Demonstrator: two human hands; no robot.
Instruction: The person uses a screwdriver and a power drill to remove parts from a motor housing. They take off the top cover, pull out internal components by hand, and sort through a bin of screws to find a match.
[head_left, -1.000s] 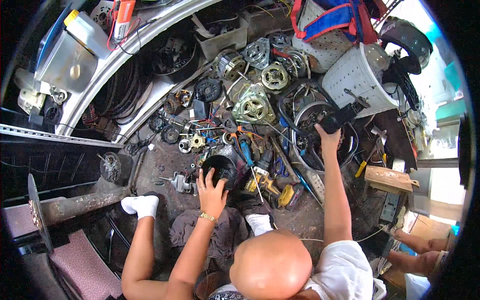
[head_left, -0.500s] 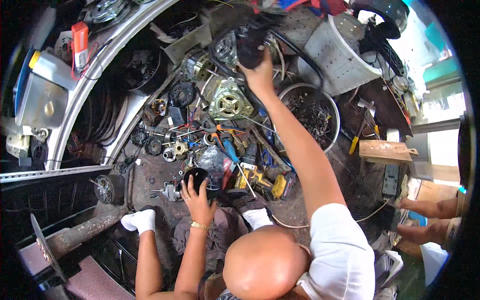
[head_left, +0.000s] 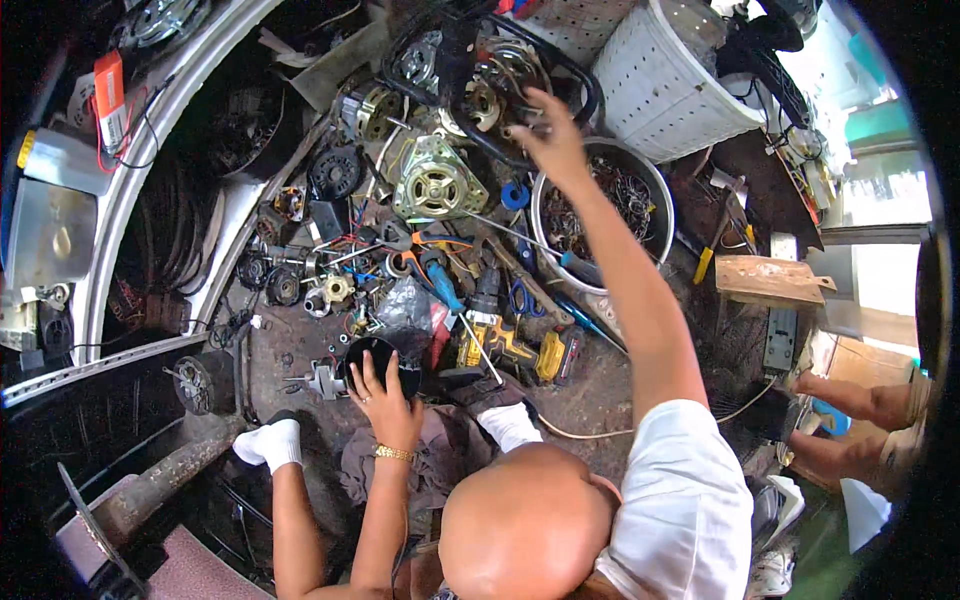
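My left hand grips a black, round, hollow part low in front of me, fingers spread over its rim. A grey metal piece with a shaft lies against its left side. My right hand is stretched far forward, slightly blurred, with fingers apart and nothing in them. It hovers by a bent black tube frame and the near-left rim of a metal basin full of wire and scrap. Left of that hand sits a motor with a pale metal housing.
Pliers, a yellow cordless drill, a screwdriver and loose motor parts crowd the floor. A perforated white drum stands far right, a wooden board nearer. A rusty pipe lies left. Another person's feet are at right.
My right hand has let go of a dark object and drawn away to the right, its fingers now apart. My left hand stays on the black round part. The whole view has shifted slightly.
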